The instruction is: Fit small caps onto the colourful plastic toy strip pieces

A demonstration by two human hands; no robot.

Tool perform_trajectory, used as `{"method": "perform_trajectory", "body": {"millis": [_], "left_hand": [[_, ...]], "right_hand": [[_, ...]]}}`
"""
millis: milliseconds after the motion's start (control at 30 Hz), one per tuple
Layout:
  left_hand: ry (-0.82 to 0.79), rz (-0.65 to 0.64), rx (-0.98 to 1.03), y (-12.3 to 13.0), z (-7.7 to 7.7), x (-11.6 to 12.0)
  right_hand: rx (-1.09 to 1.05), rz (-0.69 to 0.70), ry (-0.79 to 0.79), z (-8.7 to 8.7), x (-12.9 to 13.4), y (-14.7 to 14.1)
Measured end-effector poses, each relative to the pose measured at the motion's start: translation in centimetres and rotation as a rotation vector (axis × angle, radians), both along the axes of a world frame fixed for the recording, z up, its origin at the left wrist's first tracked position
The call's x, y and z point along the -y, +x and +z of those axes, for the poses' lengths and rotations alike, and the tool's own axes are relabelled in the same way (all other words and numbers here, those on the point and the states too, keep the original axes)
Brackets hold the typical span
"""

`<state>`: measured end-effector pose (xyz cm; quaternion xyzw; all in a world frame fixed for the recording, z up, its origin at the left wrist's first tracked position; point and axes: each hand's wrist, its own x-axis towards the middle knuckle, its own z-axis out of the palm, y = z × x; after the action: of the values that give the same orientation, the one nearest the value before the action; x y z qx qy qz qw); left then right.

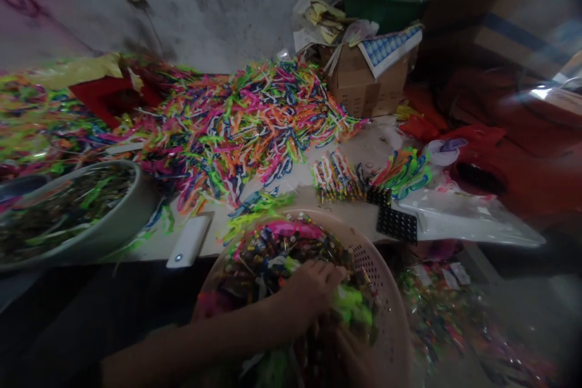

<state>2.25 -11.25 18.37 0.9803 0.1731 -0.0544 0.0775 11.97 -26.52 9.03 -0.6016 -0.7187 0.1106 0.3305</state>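
Observation:
A pink perforated basket [393,303] at the bottom centre holds many small dark and coloured pieces, with a bright green bundle [352,306] on its right side. Reaching in from the lower left, my left hand [313,285] lies over the pieces with its fingers bent together beside the green bundle; what it grips, if anything, is hidden. My right hand [352,351] is low in the basket, dim and blurred below the green bundle, its fingers not readable.
Colourful strips [259,127] are heaped across the table. At left are a grey-green basin [145,200] and a white flat object [188,241]. A cardboard box [364,88], bundled pieces [339,176], a black perforated tray [397,223] and plastic bags [477,218] sit at right.

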Motion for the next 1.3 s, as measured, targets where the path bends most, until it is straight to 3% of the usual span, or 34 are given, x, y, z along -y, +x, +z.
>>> {"method": "perform_trajectory", "body": {"millis": [200, 300, 400, 567, 700, 833, 933, 1033, 1200, 1300], "left_hand": [[0.060, 0.219, -0.138, -1.4, 4.5, -7.1], [0.030, 0.214, -0.162, -1.3, 5.0, -9.9], [0.025, 0.202, -0.183, -0.9, 4.7, -10.5], [0.053, 0.178, -0.216, -0.4, 4.8, -9.3], [0.085, 0.152, -0.211, 0.0, 5.3, -8.4], [0.075, 0.098, -0.192, -0.5, 6.2, -6.4], [0.016, -0.078, -0.043, -1.9, 6.4, -3.8], [-0.112, -0.219, 0.184, -3.5, 5.3, -1.4], [-0.294, -0.092, 0.432, -5.3, 2.0, 1.1], [-0.497, -0.039, 0.509, -5.9, 0.4, 2.3]], "right_hand": [[0.048, 0.048, 0.004, 0.9, -0.2, 0.2], [0.066, 0.041, 0.022, 0.7, -0.1, 0.1], [0.053, 0.066, 0.036, 0.2, 0.0, 0.3], [0.024, 0.103, -0.028, 0.1, 0.0, 0.7], [-0.041, 0.036, -0.082, 0.7, -0.3, 0.1], [-0.217, -0.203, -0.138, 2.8, -1.2, 0.2], [-0.372, -0.303, -0.168, 5.3, -2.2, 1.4], [-0.580, -0.287, -0.164, 7.2, -2.8, 2.3], [-0.719, -0.166, -0.251, 8.2, -1.9, 1.5], [-0.709, -0.019, -0.186, 8.4, -1.3, 0.6]]}}
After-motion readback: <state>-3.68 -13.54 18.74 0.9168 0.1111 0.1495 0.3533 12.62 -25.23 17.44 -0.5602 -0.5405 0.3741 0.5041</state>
